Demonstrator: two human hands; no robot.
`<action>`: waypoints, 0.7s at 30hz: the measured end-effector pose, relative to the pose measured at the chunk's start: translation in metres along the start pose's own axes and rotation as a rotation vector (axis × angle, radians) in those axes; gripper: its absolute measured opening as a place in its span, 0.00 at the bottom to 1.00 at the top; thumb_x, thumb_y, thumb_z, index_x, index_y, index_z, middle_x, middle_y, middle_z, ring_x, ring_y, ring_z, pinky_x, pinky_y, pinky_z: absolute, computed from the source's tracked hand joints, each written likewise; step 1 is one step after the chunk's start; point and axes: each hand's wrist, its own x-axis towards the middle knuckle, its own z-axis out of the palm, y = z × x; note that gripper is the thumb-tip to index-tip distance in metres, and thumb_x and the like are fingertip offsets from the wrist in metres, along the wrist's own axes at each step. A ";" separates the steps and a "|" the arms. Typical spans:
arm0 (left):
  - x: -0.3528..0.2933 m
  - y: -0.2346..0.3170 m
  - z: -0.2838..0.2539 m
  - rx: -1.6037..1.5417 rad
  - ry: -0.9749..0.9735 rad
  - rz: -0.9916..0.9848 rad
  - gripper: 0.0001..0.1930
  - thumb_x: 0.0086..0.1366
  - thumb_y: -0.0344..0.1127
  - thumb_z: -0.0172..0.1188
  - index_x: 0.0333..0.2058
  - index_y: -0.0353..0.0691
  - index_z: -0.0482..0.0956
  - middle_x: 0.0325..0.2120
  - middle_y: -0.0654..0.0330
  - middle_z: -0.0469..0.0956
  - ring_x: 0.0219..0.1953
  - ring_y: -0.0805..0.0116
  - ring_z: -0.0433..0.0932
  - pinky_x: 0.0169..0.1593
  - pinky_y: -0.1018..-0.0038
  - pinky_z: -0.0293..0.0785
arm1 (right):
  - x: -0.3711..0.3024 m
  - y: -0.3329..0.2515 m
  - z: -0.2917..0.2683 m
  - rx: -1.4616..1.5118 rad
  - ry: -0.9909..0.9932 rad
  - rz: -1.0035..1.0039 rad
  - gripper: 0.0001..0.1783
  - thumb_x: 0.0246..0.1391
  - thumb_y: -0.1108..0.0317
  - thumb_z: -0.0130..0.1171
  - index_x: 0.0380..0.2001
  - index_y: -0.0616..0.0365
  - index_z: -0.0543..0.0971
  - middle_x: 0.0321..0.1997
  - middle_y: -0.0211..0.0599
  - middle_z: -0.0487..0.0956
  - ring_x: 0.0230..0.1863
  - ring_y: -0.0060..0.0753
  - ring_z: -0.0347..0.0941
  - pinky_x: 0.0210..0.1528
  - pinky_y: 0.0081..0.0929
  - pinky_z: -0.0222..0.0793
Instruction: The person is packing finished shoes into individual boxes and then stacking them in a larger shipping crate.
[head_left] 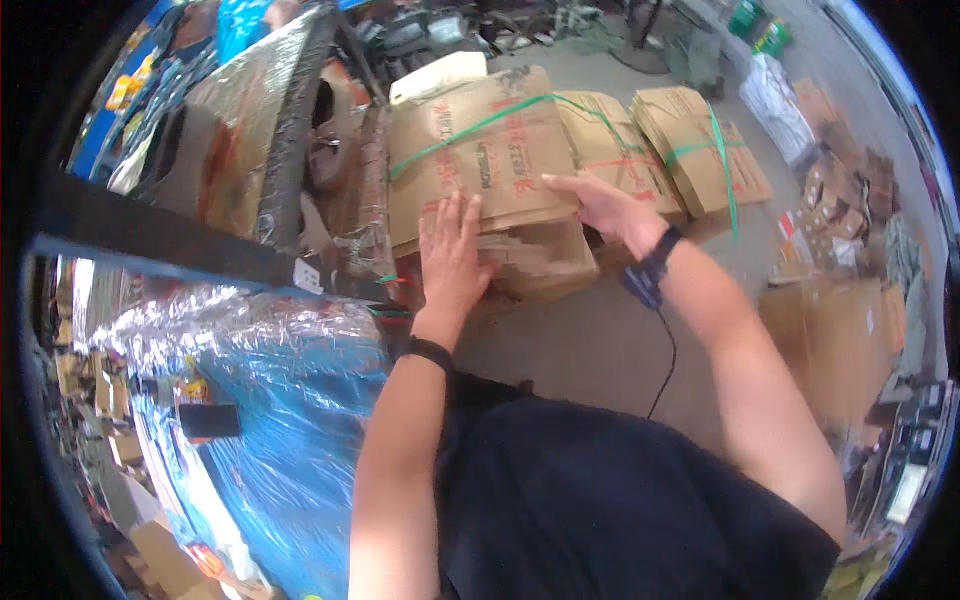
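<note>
A stack of flattened cardboard boxes (pixel 490 140) lies in front of me, with red and dark print on top and a green strap (pixel 470 127) across it. My left hand (pixel 455 250) rests on its near edge, fingers stretched out. At the stack's right edge is my right hand (pixel 605 212), its thumb on top and its other fingers mostly hidden, gripping the corner. Beneath the upper sheets, the near side of a lower cardboard layer (pixel 550 258) shows. Black bands circle both wrists, and a small dark device (pixel 642 287) with a cable hangs by the right one.
More strapped cardboard bundles (pixel 690 140) stand to the right. On the left, a dark metal beam (pixel 180 240) runs above a table covered in blue, plastic-wrapped sheeting (pixel 280 420). Loose cardboard (pixel 835 340) and a white sack (pixel 775 105) lie at the far right.
</note>
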 end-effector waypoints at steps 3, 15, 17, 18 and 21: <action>-0.007 0.005 -0.009 0.094 0.103 -0.116 0.52 0.46 0.40 0.76 0.69 0.54 0.57 0.68 0.56 0.57 0.72 0.57 0.54 0.72 0.44 0.47 | -0.018 -0.022 0.020 -0.054 0.075 -0.105 0.28 0.60 0.54 0.61 0.57 0.61 0.74 0.54 0.36 0.79 0.51 0.33 0.78 0.53 0.35 0.75; -0.006 0.062 -0.179 -0.704 0.674 -0.103 0.40 0.40 0.27 0.74 0.57 0.38 0.70 0.50 0.55 0.75 0.55 0.59 0.74 0.58 0.62 0.70 | -0.171 -0.142 0.048 -0.513 0.436 -1.109 0.40 0.67 0.46 0.47 0.72 0.58 0.53 0.74 0.45 0.60 0.75 0.44 0.53 0.76 0.45 0.48; -0.059 0.050 -0.210 -0.877 0.479 -0.312 0.39 0.43 0.33 0.75 0.56 0.35 0.70 0.50 0.54 0.75 0.55 0.60 0.74 0.58 0.64 0.71 | -0.155 -0.121 0.004 -0.771 0.650 -1.154 0.41 0.66 0.47 0.49 0.73 0.59 0.52 0.73 0.47 0.61 0.73 0.43 0.57 0.73 0.43 0.52; -0.102 0.031 -0.222 -0.810 0.382 -0.380 0.42 0.42 0.36 0.76 0.57 0.35 0.68 0.50 0.54 0.74 0.55 0.61 0.74 0.58 0.64 0.71 | -0.142 -0.113 -0.019 -1.021 0.838 -1.154 0.42 0.66 0.47 0.51 0.73 0.59 0.52 0.73 0.49 0.61 0.71 0.42 0.61 0.71 0.42 0.57; -0.202 0.031 -0.246 -1.364 0.462 -0.636 0.49 0.39 0.45 0.76 0.60 0.33 0.64 0.52 0.53 0.73 0.55 0.61 0.73 0.57 0.64 0.72 | -0.158 -0.049 -0.028 -0.442 -0.059 -0.622 0.63 0.46 0.44 0.71 0.74 0.64 0.47 0.78 0.42 0.49 0.76 0.37 0.49 0.74 0.37 0.50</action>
